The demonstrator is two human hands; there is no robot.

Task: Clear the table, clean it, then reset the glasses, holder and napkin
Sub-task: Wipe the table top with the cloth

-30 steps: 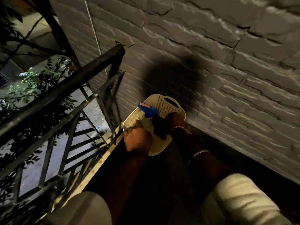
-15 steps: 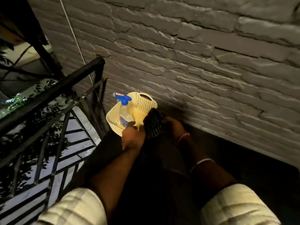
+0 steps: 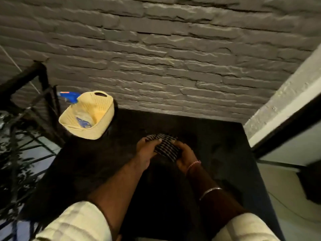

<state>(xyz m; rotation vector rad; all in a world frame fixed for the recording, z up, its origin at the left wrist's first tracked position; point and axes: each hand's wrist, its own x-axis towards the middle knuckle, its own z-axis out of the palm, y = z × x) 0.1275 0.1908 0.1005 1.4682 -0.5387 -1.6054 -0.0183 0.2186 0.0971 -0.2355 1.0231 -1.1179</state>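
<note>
A dark checked cloth (image 3: 164,148) is bunched between both hands over the black table (image 3: 217,153). My left hand (image 3: 146,150) grips its left end, fingers curled over the top. My right hand (image 3: 185,156) holds its right end from the side. A cream perforated basket (image 3: 102,117) stands at the table's far left corner. Inside it leans a spray bottle (image 3: 83,121) whose blue trigger head (image 3: 69,96) sticks out over the rim. No glasses, holder or napkin are in view.
A grey stone-brick wall (image 3: 165,66) runs along the table's far edge. A black metal railing (image 3: 29,108) with foliage behind it borders the left side. At the right stands a pale pillar (image 3: 281,105) with a dark frame.
Both hands have come away from the basket with the cloth, toward the middle of the table. The spray bottle now rests in the basket, released by my left hand. The view has swung right.
</note>
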